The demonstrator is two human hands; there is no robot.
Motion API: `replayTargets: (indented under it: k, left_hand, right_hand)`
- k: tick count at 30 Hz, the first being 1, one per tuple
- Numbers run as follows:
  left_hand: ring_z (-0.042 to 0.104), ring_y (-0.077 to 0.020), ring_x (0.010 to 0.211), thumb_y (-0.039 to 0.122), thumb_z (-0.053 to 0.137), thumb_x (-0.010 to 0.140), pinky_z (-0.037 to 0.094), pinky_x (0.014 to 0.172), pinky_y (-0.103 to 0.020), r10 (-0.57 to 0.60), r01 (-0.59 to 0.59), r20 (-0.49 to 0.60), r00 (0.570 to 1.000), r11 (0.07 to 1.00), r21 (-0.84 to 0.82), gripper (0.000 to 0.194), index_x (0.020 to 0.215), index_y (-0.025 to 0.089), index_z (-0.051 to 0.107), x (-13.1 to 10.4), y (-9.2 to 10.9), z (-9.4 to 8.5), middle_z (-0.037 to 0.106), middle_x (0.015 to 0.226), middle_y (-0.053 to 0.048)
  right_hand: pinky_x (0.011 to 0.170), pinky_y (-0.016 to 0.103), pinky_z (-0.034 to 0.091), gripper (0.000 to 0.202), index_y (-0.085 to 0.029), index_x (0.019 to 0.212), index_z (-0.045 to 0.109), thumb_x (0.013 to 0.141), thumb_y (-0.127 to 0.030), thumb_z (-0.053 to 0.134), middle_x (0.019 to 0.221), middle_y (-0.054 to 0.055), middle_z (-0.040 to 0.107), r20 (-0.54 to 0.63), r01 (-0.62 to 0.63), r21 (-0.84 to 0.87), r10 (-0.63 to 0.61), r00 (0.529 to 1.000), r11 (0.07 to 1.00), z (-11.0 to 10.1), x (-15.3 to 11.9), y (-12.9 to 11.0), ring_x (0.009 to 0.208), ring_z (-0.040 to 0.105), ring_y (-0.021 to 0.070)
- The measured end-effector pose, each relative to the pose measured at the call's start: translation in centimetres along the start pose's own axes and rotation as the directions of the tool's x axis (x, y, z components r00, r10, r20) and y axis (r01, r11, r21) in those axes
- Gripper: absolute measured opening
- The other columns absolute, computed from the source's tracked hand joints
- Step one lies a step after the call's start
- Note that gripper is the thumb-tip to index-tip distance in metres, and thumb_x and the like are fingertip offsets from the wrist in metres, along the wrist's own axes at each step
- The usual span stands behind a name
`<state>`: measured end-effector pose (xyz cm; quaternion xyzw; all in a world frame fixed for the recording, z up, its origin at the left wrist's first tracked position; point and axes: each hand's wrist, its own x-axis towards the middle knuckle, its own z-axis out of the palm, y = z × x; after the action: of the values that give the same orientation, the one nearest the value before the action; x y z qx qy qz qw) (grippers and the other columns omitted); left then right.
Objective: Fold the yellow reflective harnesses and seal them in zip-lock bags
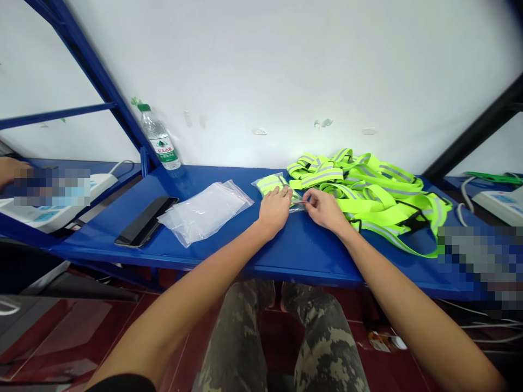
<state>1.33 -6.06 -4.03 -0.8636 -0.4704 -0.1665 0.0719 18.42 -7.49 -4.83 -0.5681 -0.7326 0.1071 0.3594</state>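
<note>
A clear zip bag (298, 207) with a folded neon-yellow reflective strap (270, 182) inside lies on the blue table. My left hand (274, 213) rests flat on top of it, fingers stretched out over the packed strap. At the bag's right end, the fingertips of my right hand (323, 209) pinch its reddish zip edge. Close beyond and to the right of my right hand is a loose heap of neon-yellow reflective straps (379, 188) with black buckles. Left of my left hand lies a stack of flat clear zip bags (208, 211).
A black phone (147, 222) lies left of the bag stack. A water bottle (160, 139) stands at the back left by the wall. Blue frame bars (102, 71) rise at the left. Another person's hand (12, 170) is at the neighbouring table on the far left.
</note>
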Motion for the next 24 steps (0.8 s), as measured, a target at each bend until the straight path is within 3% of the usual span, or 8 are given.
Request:
replayTargets:
  k: [5,11,18,21,24]
  left_hand:
    - [0.052,-0.0283,0.135,0.005,0.038,0.095,0.045,0.109,-0.047,0.039,-0.040,0.024,0.999,0.997,0.064,0.042,0.131,0.013,0.058,0.4,-0.4,-0.1,0.058,0.141,-0.018]
    - [0.027,-0.0296,0.151,0.010,0.037,0.093,0.024,0.122,-0.050,0.165,-0.167,0.132,0.977,0.986,0.006,0.059,0.151,0.001,0.032,-0.8,-1.9,0.2,0.034,0.158,-0.023]
    - [0.016,-0.0339,0.154,0.031,0.030,0.100,0.018,0.122,-0.055,0.097,-0.095,0.035,0.995,0.993,-0.063,0.063,0.155,0.001,0.023,-1.7,-1.6,1.3,0.024,0.163,-0.023]
    - [0.020,-0.0328,0.153,0.034,0.031,0.101,0.020,0.121,-0.055,0.091,-0.091,-0.006,0.996,0.990,-0.112,0.062,0.155,0.004,0.025,-1.7,-1.4,0.8,0.028,0.162,-0.021]
    - [0.032,-0.0331,0.147,0.044,0.042,0.099,0.025,0.120,-0.054,0.138,-0.150,-0.095,0.986,0.980,-0.128,0.061,0.149,0.009,0.038,-1.7,-1.2,0.0,0.040,0.156,-0.019]
  right_hand:
    - [0.058,0.027,0.033,0.006,-0.021,0.076,0.059,0.075,-0.016,0.055,0.061,-0.001,0.058,0.005,-0.003,0.017,0.003,1.000,1.000,0.3,0.1,0.7,0.055,0.048,0.0145]
    - [0.062,0.028,0.041,0.008,-0.019,0.083,0.063,0.078,-0.023,0.059,0.075,0.003,0.068,-0.009,-0.055,0.127,0.056,0.998,0.990,0.4,0.1,0.4,0.062,0.057,0.0153]
    - [0.054,0.026,0.043,0.023,-0.017,0.095,0.066,0.076,-0.030,0.060,0.066,0.002,0.070,0.118,-0.187,0.447,0.150,0.982,0.875,-0.3,0.1,-0.8,0.053,0.055,0.0136]
    - [0.054,0.026,0.044,0.024,-0.016,0.083,0.067,0.075,-0.038,0.065,0.067,0.005,0.071,0.096,-0.229,0.545,0.211,0.973,0.807,-0.2,0.2,-0.9,0.054,0.057,0.0134]
    - [0.051,0.026,0.043,0.030,-0.016,0.080,0.065,0.070,-0.043,0.072,0.064,0.005,0.070,0.070,-0.259,0.597,0.273,0.959,0.759,0.0,0.4,-0.8,0.051,0.055,0.0124]
